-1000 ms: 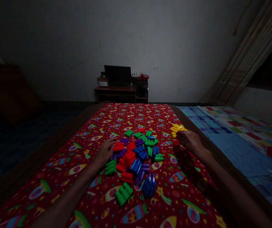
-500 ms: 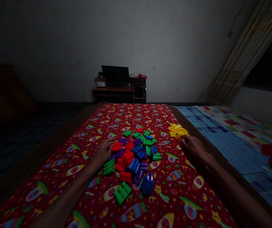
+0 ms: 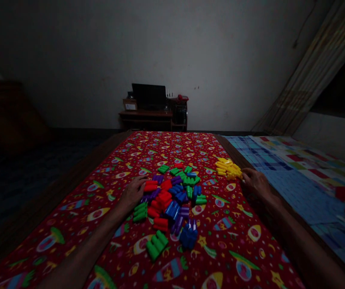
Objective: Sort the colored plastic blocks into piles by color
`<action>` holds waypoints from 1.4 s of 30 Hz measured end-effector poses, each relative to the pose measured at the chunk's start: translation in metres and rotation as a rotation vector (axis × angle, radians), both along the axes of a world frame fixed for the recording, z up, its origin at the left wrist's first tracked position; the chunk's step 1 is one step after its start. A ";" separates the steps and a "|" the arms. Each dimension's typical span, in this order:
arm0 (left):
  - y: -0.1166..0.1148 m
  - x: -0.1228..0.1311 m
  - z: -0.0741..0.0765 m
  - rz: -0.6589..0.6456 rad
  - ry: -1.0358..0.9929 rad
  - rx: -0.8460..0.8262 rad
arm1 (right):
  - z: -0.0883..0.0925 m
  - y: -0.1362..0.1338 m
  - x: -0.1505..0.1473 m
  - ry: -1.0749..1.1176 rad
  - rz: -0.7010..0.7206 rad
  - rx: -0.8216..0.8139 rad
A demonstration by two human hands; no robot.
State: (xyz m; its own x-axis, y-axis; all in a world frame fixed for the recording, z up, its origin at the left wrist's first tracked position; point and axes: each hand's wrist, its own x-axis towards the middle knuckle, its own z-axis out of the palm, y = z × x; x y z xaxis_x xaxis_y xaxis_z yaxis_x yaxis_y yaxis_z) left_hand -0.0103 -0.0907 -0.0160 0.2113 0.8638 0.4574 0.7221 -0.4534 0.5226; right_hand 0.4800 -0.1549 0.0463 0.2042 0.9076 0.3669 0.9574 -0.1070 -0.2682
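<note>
My left hand (image 3: 134, 192) rests at the left edge of a mixed pile of chunky plastic building blocks, fingers stretched out beside a red block (image 3: 150, 186). Around it lie purple blocks (image 3: 158, 179), green blocks (image 3: 140, 212) and blue blocks (image 3: 172, 210). On the right, my right hand (image 3: 256, 182) is at the near right side of a separate cluster of yellow blocks (image 3: 228, 168). Its fingers look slightly bent and apart, with nothing visible between them; whether the fingertips touch the cluster is hard to see.
A red cloth (image 3: 172, 148) with rocket prints covers the long surface. Beyond its far end stands a low desk (image 3: 145, 114) with a dark monitor (image 3: 149, 96). Blue checked bedding (image 3: 283, 188) lies to the right, and a curtain (image 3: 305, 76) hangs at the far right.
My right hand has drawn a little to the right, away from the yellow blocks, and its fingers have loosened. My left hand stays beside the red block. The view has shifted slightly.
</note>
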 end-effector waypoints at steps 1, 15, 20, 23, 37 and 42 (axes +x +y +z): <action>0.000 0.000 0.000 0.001 0.004 0.004 | 0.003 0.000 -0.006 0.025 0.005 0.025; -0.010 0.005 0.012 0.035 -0.036 -0.029 | -0.029 0.077 -0.189 0.604 0.622 -0.123; -0.015 0.007 0.014 0.092 -0.103 -0.070 | -0.024 0.068 -0.229 0.605 0.892 -0.175; -0.015 0.007 0.015 0.071 -0.113 -0.092 | -0.017 0.063 -0.235 0.564 0.846 -0.153; -0.012 0.006 0.014 0.037 -0.044 -0.009 | 0.007 0.087 -0.202 0.769 0.640 -0.414; -0.010 0.006 0.012 0.028 -0.054 -0.007 | 0.002 0.093 -0.185 0.856 0.441 -0.282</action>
State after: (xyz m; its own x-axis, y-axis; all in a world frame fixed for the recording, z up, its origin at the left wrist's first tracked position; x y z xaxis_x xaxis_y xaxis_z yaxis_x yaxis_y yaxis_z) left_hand -0.0041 -0.1008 -0.0042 0.1625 0.8724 0.4610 0.7048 -0.4296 0.5645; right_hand 0.2952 -0.0622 0.0487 -0.0764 0.9970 0.0137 0.4239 0.0449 -0.9046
